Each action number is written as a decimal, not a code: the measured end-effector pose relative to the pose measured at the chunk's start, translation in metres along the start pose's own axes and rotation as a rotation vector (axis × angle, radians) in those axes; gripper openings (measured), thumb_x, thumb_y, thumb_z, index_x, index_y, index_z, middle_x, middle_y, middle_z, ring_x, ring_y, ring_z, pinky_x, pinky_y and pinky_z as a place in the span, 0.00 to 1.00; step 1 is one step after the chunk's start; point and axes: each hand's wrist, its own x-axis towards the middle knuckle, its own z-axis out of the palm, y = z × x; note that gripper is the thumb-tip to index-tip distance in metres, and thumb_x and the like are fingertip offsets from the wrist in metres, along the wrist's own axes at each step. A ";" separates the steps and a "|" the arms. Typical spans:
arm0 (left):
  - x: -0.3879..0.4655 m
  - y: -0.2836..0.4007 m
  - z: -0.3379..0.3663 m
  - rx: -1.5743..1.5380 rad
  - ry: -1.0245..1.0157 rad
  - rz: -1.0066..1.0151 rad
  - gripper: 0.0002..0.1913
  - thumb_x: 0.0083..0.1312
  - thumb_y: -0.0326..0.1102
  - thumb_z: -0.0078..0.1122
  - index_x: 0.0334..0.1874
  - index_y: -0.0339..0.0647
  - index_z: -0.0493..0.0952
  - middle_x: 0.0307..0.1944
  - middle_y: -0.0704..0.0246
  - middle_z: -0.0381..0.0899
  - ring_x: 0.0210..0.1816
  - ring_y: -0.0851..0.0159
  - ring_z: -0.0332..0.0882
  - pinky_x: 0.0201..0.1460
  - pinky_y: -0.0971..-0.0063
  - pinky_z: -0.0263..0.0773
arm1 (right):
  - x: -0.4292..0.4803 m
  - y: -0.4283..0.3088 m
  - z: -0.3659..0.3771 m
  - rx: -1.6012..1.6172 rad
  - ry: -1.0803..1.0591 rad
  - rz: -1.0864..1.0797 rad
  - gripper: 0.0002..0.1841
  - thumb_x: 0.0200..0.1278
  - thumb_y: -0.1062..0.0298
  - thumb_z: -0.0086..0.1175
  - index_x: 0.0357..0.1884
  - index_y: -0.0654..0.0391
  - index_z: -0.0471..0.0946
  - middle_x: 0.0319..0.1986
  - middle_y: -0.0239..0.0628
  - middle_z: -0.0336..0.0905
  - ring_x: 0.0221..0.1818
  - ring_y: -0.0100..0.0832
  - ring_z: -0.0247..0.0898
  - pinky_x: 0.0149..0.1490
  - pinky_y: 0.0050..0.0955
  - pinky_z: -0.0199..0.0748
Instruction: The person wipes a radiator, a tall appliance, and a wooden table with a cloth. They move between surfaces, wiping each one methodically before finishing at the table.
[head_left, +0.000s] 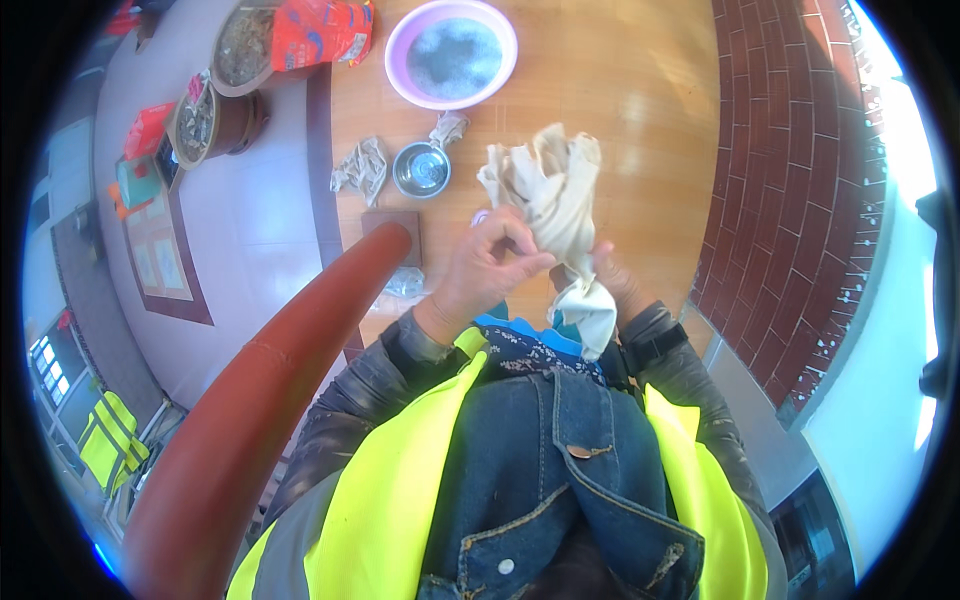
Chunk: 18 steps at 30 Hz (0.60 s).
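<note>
A wrung, cream-coloured cloth (559, 195) hangs between my two hands, its crumpled upper end spread out and its lower end drooping over my lap. My left hand (491, 259) pinches thumb and forefinger together at the cloth's left edge. On the other side, my right hand (616, 279) grips the narrow, twisted middle; the cloth hides some of its fingers. Beyond them on the tan floor stands a small metal bowl (421, 171). One crumpled rag (448, 129) touches its rim, and another rag (362, 171) lies to its left.
A pink basin (451, 101) of sudsy, dark water stands farther ahead. A thick red-brown post (277, 352) slants up close on my left. Plant pots (196, 127) and a red bag (319, 34) are at the upper left. Brown tiling (784, 187) runs along the right.
</note>
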 end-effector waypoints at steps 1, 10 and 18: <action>-0.008 0.013 0.007 -0.082 -0.032 -0.003 0.12 0.57 0.20 0.69 0.29 0.41 0.72 0.33 0.74 0.67 0.35 0.75 0.68 0.40 0.83 0.68 | -0.006 -0.004 0.024 0.074 0.067 -0.115 0.47 0.47 0.31 0.64 0.63 0.56 0.67 0.46 0.35 0.77 0.45 0.28 0.76 0.44 0.25 0.78; 0.016 0.066 -0.032 -0.483 -0.125 -0.131 0.29 0.72 0.49 0.52 0.70 0.42 0.61 0.66 0.63 0.68 0.64 0.61 0.70 0.65 0.62 0.67 | -0.054 -0.079 0.135 -0.113 0.046 -0.265 0.35 0.53 0.65 0.65 0.63 0.60 0.62 0.41 0.43 0.78 0.29 0.30 0.77 0.29 0.27 0.79; 0.104 0.116 0.022 -0.819 -0.198 -0.036 0.28 0.69 0.45 0.58 0.66 0.38 0.63 0.58 0.61 0.74 0.55 0.60 0.76 0.58 0.63 0.75 | -0.056 -0.149 0.162 -0.421 -0.321 -0.143 0.41 0.55 0.54 0.68 0.67 0.62 0.63 0.56 0.40 0.74 0.57 0.31 0.71 0.61 0.29 0.71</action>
